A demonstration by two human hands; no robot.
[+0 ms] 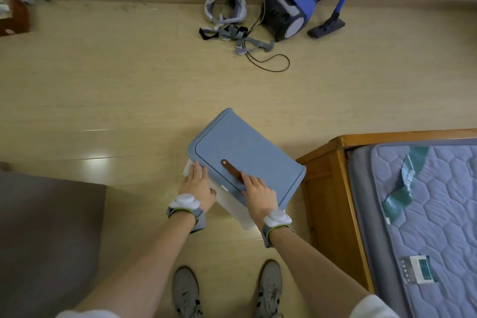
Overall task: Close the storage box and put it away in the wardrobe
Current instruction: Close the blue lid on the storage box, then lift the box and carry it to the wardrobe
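Both hands flat: left hand point(198, 186) at lid point(245, 152) edge, right hand point(259, 190) atop.

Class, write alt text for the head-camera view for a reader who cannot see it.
Seen from above, a person's left hand and right hand rest on the blue lid of a white storage box on a wooden floor. A bed stands right, a vacuum cleaner by the wall.

Pale wood floor point(103, 85), bed frame point(333, 188)
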